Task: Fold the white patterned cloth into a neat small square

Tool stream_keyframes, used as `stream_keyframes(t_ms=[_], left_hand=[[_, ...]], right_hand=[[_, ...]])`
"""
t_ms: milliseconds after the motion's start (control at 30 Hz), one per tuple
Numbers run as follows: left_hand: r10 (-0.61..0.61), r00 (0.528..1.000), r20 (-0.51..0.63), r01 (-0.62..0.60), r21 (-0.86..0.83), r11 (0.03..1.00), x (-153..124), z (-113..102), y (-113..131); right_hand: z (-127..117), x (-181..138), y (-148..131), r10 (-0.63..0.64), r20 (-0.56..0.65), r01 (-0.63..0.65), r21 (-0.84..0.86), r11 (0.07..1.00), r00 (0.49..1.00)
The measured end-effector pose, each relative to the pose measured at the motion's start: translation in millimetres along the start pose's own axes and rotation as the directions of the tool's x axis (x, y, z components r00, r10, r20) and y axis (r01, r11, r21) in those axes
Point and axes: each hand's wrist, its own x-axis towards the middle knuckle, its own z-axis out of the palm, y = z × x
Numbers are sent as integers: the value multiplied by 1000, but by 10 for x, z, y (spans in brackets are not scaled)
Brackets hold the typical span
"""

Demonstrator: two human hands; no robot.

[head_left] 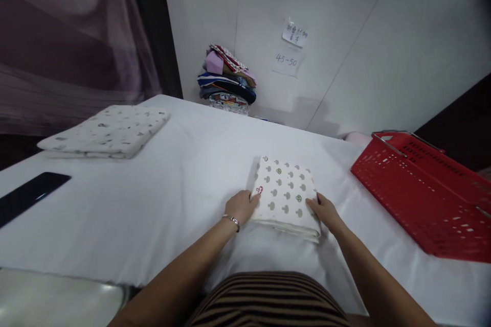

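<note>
A white folded cloth [286, 191] printed with grey, green and red mushrooms lies in front of me on the white-covered table [199, 179]. My left hand [242, 207] grips its left edge, the thumb on top and the fingers out of sight at the side. On the opposite edge, my right hand [325, 212] pinches the cloth in the same way, thumb above and fingers beneath or behind. Several folded layers show along the near edge.
Another folded white patterned cloth [107, 132] rests at the far left, with a dark phone-like slab [32, 195] nearer me. A red basket [429, 199] with metal handles stands on the right. Piled fabrics [228, 79] sit beyond the table, against the wall [326, 20].
</note>
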Motion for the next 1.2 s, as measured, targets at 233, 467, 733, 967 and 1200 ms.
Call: stream_keyframes(t_ms=[233, 467, 733, 967, 1200], left_hand=[[2, 999, -53, -7, -93, 996, -100, -11, -10], [16, 994, -112, -28, -101, 994, -211, 22, 36], [29, 993, -117, -36, -61, 998, -236, 70, 11], [72, 991, -113, -65, 66, 996, -289, 96, 23], [103, 988, -118, -88, 120, 989, -297, 93, 8]], right_hand=[[395, 51, -436, -583, 49, 559, -360, 747, 811], [889, 25, -749, -606, 318, 682, -402, 610, 729], [954, 38, -857, -544, 410, 681, -422, 599, 732], [1202, 396, -1063, -541, 448, 703, -452, 549, 711], [1240, 440, -1067, -532, 501, 729, -414, 545, 682]])
